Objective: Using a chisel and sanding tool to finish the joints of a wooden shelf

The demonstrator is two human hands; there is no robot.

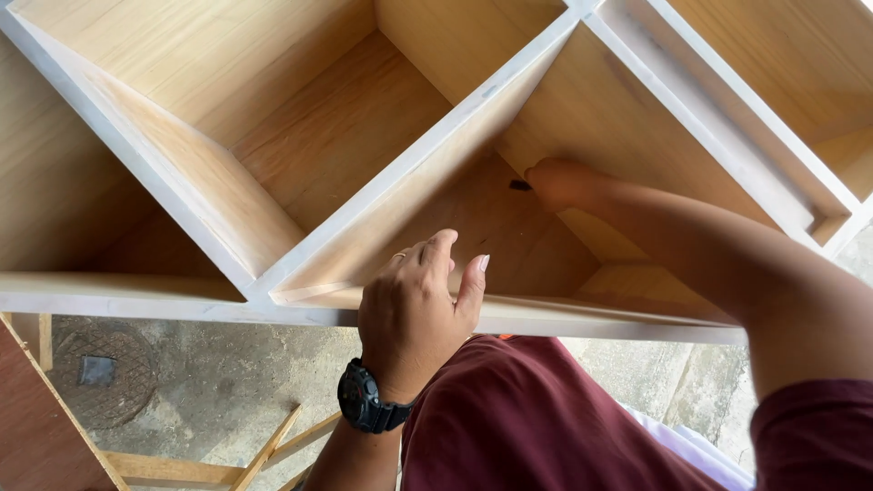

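Gripping the front edge of the pale wooden shelf unit with whitened edges [273, 300], the left hand [414, 309] curls its fingers over the rim at about 6 o'clock, thumb pressed beside them; a black wristwatch [368, 400] sits on its wrist. Toward 1 o'clock, the right hand [559, 182] reaches deep inside the same compartment, closed against the back panel next to a small dark object [520, 185]; whether it pinches that cannot be told. Grey concrete floor [227, 382] lies below.
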